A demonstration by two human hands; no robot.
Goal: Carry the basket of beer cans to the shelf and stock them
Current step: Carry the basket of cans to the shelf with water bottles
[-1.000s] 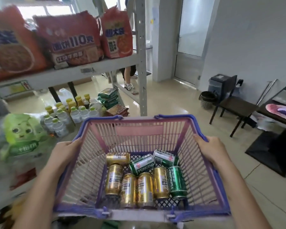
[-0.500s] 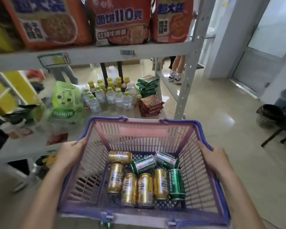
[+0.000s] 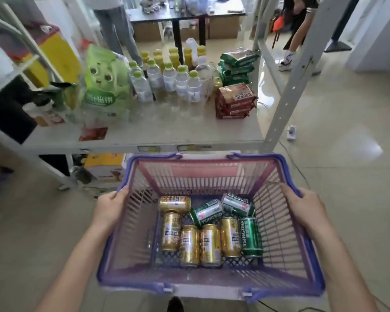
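Note:
A pink basket [image 3: 203, 171] with a purple rim is held out in front of me, just short of the shelf's front edge. My left hand [image 3: 109, 207] grips its left rim and my right hand [image 3: 306, 208] grips its right rim. Several gold beer cans [image 3: 209, 244] and three green beer cans [image 3: 251, 236] lie on their sides on the basket floor. The grey shelf [image 3: 167, 131] board lies right beyond the basket, its near strip bare.
On the shelf stand several water bottles [image 3: 167, 79], a green cartoon pack [image 3: 104, 86], red packets [image 3: 234, 102] and green packets [image 3: 236, 64]. A shelf post [image 3: 286, 95] rises at right. People stand behind the shelf. A power strip [image 3: 291, 132] lies on the floor.
My view has tilted downward: the upper shelf with noodle packs has left the frame and the lower shelf now fills it. The basket sits closer to the shelf edge, both hands holding as before.

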